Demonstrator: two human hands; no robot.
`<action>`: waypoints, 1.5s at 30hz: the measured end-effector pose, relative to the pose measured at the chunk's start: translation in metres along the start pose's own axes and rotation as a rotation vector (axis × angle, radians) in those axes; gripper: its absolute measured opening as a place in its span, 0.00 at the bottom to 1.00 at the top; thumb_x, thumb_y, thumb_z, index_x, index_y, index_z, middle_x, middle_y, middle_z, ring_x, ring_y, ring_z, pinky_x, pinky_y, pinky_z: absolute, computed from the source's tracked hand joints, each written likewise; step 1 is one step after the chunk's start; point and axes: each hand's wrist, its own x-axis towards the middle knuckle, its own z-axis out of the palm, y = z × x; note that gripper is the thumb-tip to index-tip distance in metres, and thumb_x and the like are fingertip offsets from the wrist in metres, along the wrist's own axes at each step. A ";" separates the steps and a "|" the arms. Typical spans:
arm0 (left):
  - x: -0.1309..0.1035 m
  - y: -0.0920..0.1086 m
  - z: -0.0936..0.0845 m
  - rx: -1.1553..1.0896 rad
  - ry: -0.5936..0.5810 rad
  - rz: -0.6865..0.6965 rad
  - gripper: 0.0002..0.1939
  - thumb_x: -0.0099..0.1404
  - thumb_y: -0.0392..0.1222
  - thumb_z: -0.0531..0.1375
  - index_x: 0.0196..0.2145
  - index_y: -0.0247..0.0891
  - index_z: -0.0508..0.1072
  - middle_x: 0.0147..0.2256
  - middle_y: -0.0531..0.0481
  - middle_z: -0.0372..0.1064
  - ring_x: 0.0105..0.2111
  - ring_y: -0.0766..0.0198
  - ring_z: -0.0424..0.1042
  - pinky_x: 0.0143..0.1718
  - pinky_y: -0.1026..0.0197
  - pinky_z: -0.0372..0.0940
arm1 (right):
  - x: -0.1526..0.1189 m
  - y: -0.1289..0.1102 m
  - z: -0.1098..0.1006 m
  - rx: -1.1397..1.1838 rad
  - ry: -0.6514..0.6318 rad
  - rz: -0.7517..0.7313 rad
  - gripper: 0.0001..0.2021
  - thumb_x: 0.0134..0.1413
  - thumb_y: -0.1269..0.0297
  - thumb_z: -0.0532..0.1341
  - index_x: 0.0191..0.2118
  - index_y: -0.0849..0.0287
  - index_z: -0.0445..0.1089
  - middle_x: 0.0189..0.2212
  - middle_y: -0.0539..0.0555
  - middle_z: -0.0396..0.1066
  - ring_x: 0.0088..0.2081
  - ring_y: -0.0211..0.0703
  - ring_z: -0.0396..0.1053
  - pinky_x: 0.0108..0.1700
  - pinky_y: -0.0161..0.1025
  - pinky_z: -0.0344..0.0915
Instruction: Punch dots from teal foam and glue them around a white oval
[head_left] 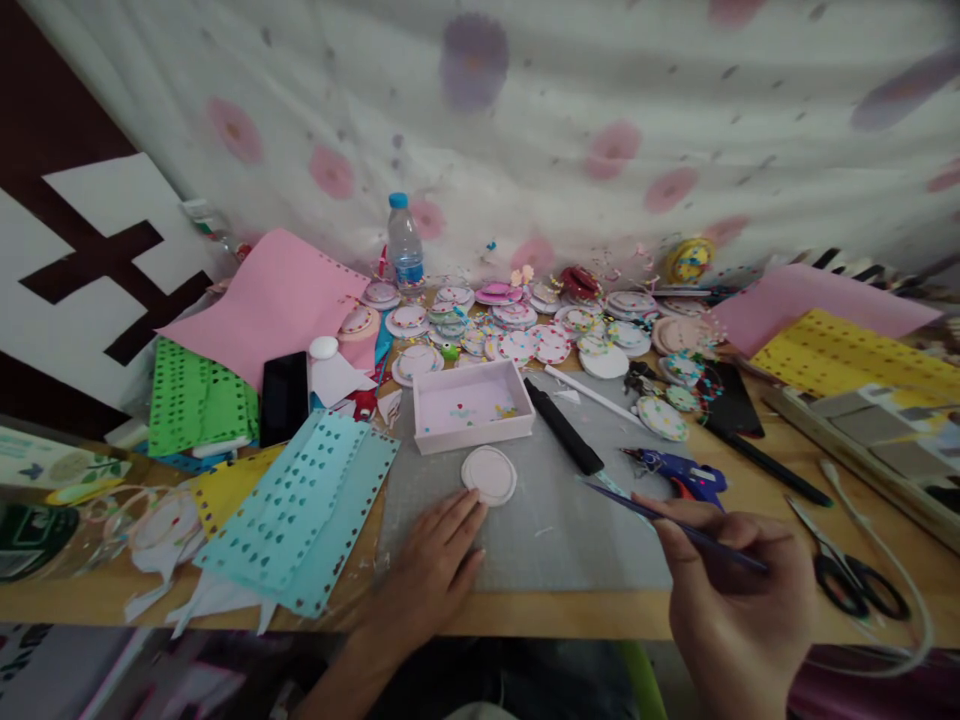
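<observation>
The right hand [739, 590] has its fingers clamped on a slim dark-blue tool [703, 538], long axis slanting leftward and away, above the grey mat [540, 560]; the left hand [439, 552], thumb apart, touches a flat white disc [491, 474].

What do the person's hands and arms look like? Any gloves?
They're bare, with no gloves. The left hand shows no rings, and its forearm shows no sleeve, watch or bracelet. The right hand shows no rings; most of that arm is outside the picture, so I can't tell about a sleeve.
</observation>
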 end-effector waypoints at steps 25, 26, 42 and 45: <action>0.046 -0.012 0.005 -0.169 0.241 0.073 0.07 0.65 0.36 0.58 0.37 0.37 0.76 0.33 0.47 0.74 0.34 0.61 0.72 0.37 0.59 0.69 | -0.005 0.041 0.011 0.268 -0.085 0.247 0.18 0.43 0.64 0.69 0.29 0.56 0.55 0.24 0.46 0.71 0.32 0.43 0.75 0.38 0.39 0.69; 0.045 -0.013 0.009 -0.192 0.231 0.049 0.06 0.65 0.36 0.58 0.38 0.37 0.76 0.33 0.47 0.74 0.35 0.62 0.73 0.37 0.60 0.69 | -0.007 0.049 0.014 0.328 -0.115 0.343 0.18 0.44 0.64 0.69 0.30 0.56 0.56 0.25 0.47 0.71 0.33 0.42 0.75 0.38 0.39 0.69; 0.041 -0.023 0.011 -0.069 0.260 0.089 0.06 0.65 0.36 0.58 0.38 0.35 0.74 0.41 0.43 0.75 0.44 0.57 0.73 0.46 0.52 0.71 | -0.015 0.075 0.062 0.900 -0.142 0.866 0.15 0.38 0.71 0.72 0.30 0.59 0.65 0.24 0.46 0.69 0.29 0.32 0.66 0.58 0.55 0.61; 0.042 -0.024 0.009 -0.068 0.276 0.119 0.08 0.67 0.36 0.55 0.39 0.35 0.74 0.39 0.44 0.76 0.43 0.58 0.75 0.44 0.54 0.72 | -0.016 0.075 0.063 0.873 -0.137 0.869 0.15 0.39 0.72 0.71 0.30 0.59 0.64 0.25 0.46 0.69 0.29 0.32 0.66 0.58 0.55 0.61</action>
